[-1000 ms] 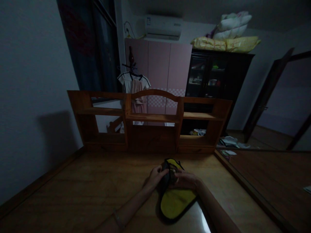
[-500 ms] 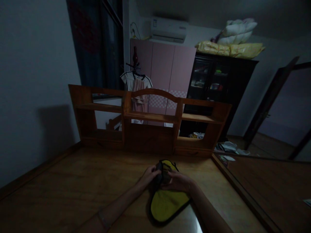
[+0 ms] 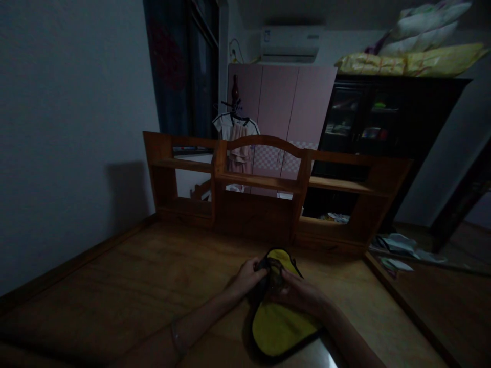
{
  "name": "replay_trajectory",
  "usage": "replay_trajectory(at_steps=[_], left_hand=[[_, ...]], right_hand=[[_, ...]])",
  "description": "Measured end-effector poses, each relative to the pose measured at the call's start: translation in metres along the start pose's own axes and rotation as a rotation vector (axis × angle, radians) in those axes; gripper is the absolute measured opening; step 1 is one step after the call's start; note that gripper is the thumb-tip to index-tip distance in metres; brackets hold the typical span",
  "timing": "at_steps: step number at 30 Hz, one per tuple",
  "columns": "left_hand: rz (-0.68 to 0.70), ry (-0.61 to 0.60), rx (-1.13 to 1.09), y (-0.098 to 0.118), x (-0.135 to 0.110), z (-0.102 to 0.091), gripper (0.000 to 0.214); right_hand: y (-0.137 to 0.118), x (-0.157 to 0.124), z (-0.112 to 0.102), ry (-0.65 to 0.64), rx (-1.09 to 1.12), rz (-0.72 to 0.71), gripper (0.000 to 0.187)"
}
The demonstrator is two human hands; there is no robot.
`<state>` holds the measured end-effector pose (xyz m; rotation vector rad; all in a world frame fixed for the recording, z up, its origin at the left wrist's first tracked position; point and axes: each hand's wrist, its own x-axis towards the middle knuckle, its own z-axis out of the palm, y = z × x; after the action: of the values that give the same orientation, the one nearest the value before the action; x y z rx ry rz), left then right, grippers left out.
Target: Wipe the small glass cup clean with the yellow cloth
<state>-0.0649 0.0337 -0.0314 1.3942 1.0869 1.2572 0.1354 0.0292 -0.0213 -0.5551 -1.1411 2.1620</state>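
While the yellow pouch [image 3: 282,329] is held spread on/just above the wooden surface [image 3: 172,266], its dark side [image 3: 259,287] is pinched by the L hand [image 3: 247,279]; a dark item [image 3: 274,268], ID unclear, is gripped w/ the R hand [image 3: 303,292]. Prob. mid-handling; steady pinch is needed next.

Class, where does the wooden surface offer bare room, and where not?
Bare brown wooden surface lies between the pale wall and left hand, and from right hand to the raised wooden edge. Crowded: around the black-edged yellow item, at both hands.
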Motion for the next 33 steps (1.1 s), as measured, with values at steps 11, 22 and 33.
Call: replay_trajectory(at_steps=[11, 22, 33], left_hand=[[0.071, -0.006, 0.047, 0.003, -0.004, -0.001, 0.042], [0.018, 0.025, 0.041, 0.003, -0.008, 0.003, 0.019], [-0.046, 0.014, 0.031, 0.01, -0.007, 0.003, 0.021]], right_hand=[[-0.003, -0.004, 0.016, 0.095, -0.119, -0.011, 0.043], [-0.006, -0.006, 0.017, 0.073, -0.107, -0.001, 0.041], [-0.007, -0.006, 0.018, 0.071, -0.105, 0.008, 0.041]])
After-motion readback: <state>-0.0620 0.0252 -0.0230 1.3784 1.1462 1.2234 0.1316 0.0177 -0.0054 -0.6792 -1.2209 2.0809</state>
